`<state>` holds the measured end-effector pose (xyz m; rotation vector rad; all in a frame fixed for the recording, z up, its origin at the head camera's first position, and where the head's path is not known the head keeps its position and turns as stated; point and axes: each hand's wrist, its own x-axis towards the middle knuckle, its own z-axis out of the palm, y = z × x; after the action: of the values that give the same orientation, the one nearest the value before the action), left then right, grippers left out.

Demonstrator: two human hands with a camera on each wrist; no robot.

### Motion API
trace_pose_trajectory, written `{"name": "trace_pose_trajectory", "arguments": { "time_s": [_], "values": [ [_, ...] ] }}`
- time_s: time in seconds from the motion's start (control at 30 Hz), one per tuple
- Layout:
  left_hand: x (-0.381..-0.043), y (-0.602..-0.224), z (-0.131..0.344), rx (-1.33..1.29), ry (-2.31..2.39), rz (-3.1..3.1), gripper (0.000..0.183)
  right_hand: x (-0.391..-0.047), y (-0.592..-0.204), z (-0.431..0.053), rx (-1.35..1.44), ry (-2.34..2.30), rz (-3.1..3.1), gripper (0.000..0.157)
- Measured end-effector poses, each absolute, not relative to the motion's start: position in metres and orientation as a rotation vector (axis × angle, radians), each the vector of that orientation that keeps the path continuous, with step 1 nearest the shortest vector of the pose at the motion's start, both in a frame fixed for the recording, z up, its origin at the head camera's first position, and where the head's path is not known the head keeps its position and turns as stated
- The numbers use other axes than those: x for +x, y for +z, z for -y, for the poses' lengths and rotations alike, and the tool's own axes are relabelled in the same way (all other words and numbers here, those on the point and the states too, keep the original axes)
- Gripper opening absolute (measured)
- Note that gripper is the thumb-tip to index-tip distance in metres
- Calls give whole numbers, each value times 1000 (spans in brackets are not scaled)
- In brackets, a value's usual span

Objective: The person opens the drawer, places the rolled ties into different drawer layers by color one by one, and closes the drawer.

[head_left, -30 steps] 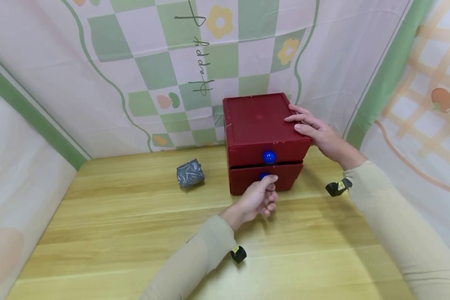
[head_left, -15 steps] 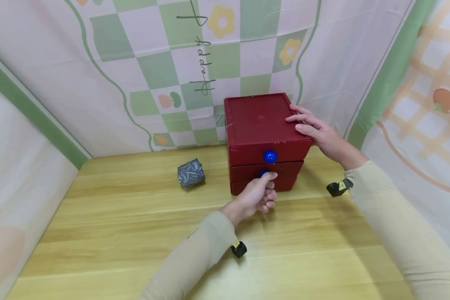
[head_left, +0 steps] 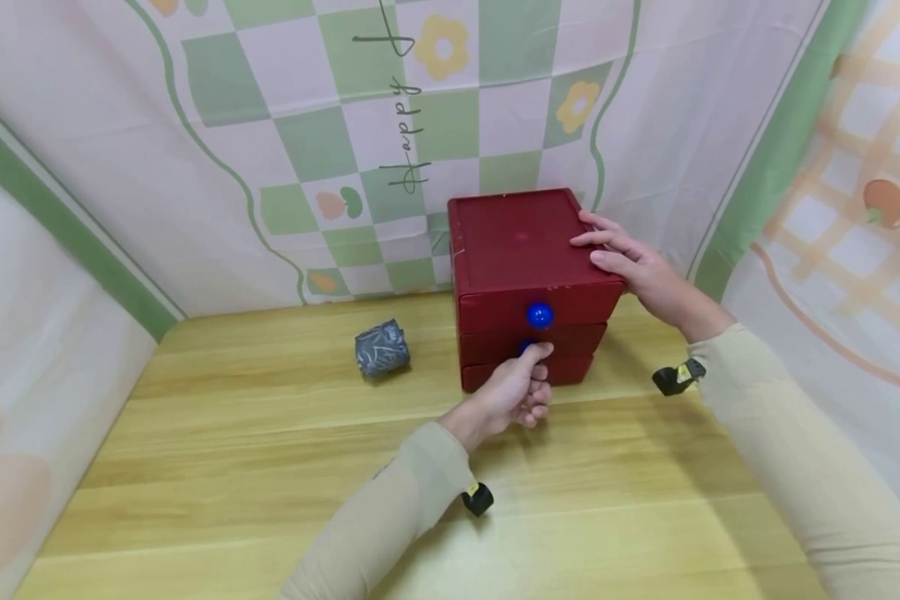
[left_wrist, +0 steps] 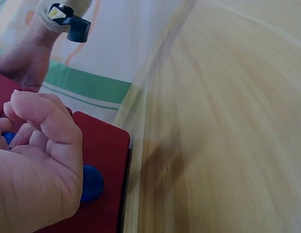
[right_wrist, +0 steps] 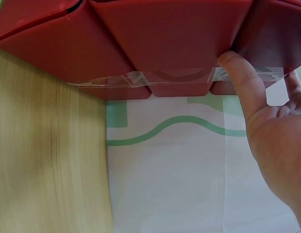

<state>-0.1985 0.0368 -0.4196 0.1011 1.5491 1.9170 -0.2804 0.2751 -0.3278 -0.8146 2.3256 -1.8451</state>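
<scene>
A red cabinet (head_left: 521, 237) of three stacked drawers stands against the back cloth, its front facing me. The blue knob (head_left: 525, 347) of the middle drawer is pinched by my left hand (head_left: 506, 396), thumb on top and the other fingers curled below. In the left wrist view, the bottom drawer's blue knob (left_wrist: 92, 183) shows just beside that hand. The top drawer has its own blue knob (head_left: 540, 316). My right hand (head_left: 637, 267) rests with fairly straight fingers on the cabinet's top right edge; in the right wrist view, one finger (right_wrist: 245, 80) lies against the side wall.
A grey patterned bundle (head_left: 382, 348) lies on the wooden table (head_left: 270, 467), left of the cabinet. Clear tape (right_wrist: 179, 75) runs along the cabinet's side. Printed cloth (head_left: 375, 133) hangs behind and at both sides. Each wrist wears a small black camera (head_left: 477, 500).
The middle drawer has slid back into the cabinet, pushed by my left hand; the bottom drawer's front now shows beneath it. My right hand has stayed on the cabinet's edge.
</scene>
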Motion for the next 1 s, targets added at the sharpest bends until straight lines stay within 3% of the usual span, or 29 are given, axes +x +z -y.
{"name": "trace_pose_trajectory", "arguments": {
  "time_s": [0.3,0.53,0.83,1.0],
  "values": [
    [-196,-421,-36,85,1914,-1575,54,-280,-328,-274,-830,-1856,-2309,35],
    [-188,-428,-35,121,1848,-1740,72,-281,-330,-272,-835,-1858,-2301,35],
    [-170,-420,-27,520,1361,-2323,52,-282,-328,-274,-817,-1854,-2305,35],
    [-168,-417,-23,563,1279,-2389,52,-281,-328,-275,-815,-1845,-2316,35]
  ]
}}
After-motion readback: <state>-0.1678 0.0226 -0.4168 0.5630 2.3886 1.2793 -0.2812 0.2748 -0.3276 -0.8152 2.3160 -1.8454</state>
